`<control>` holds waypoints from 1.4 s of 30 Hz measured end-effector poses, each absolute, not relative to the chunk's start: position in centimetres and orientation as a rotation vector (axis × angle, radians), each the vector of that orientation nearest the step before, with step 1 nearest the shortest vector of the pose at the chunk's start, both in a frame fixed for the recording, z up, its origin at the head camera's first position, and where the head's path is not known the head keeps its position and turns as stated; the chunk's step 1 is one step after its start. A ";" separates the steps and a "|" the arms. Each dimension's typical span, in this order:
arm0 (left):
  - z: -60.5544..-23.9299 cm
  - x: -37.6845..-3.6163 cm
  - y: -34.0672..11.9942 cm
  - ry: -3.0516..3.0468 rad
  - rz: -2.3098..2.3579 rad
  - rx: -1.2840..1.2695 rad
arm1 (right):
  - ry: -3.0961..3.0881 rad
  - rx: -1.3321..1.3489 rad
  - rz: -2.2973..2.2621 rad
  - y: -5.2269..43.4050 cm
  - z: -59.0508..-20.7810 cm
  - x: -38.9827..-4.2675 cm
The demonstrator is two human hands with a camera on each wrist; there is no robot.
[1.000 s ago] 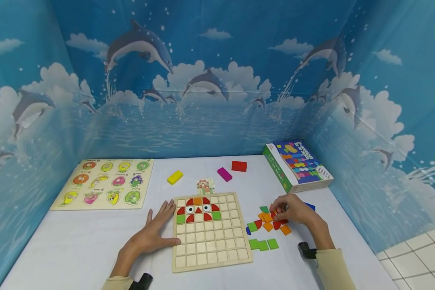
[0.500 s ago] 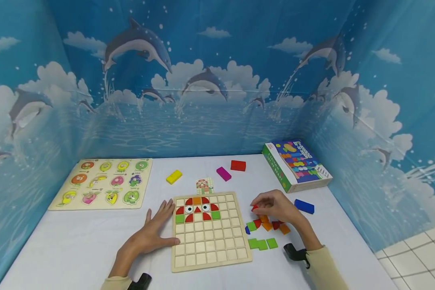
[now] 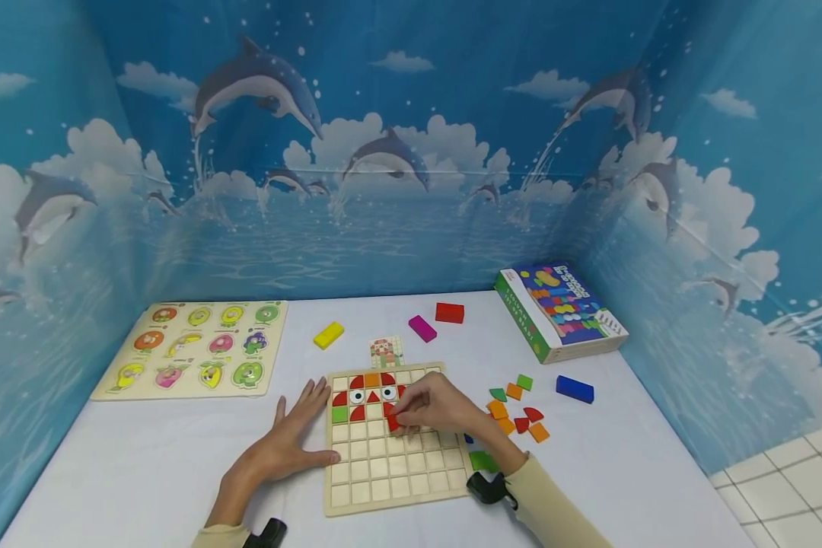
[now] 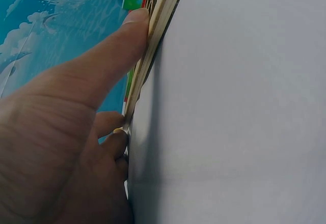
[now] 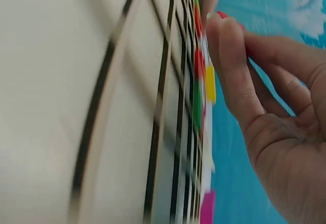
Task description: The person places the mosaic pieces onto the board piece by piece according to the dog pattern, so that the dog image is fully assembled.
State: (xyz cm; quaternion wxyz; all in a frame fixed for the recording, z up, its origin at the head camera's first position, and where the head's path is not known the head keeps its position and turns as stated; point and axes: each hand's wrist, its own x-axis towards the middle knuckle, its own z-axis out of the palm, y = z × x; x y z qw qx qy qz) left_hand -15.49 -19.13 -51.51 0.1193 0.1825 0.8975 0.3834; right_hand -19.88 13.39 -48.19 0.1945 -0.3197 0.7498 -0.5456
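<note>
A wooden grid board (image 3: 378,487) lies on the white table. Red, green and orange tiles and two eye tiles (image 3: 357,396) fill part of its upper rows. My left hand (image 3: 284,441) lies flat and spread at the board's left side. In the left wrist view its thumb (image 4: 114,53) presses against the board's edge. My right hand (image 3: 441,407) pinches a red tile (image 3: 393,423) between thumb and fingertips, close over the cells below the right eye tile. The right wrist view shows these pinching fingers (image 5: 233,56) above the grid, covering most of the tile.
Loose orange tiles (image 3: 498,409), red ones (image 3: 533,414) and several green ones lie right of the board, partly behind my right forearm. A small pattern card (image 3: 387,352) sits above it. Colored blocks (image 3: 422,329), a fruit puzzle (image 3: 205,361) and a box (image 3: 562,312) stand around.
My right hand has picked a red tile from the loose pile and carried it left over the board. The left hand has stayed in place.
</note>
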 end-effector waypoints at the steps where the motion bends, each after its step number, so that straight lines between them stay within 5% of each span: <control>1: -51.4 -15.5 -19.1 2.625 1.120 0.530 | 2.085 -0.889 -1.545 12.6 -48.2 -19.9; 11: -51.5 -15.3 -19.1 2.614 1.135 0.573 | 2.196 -0.711 -1.553 7.4 -49.0 -19.2; 42: -51.6 -15.3 -19.2 2.608 1.161 0.584 | 2.460 -0.896 -1.252 3.7 -49.0 -19.7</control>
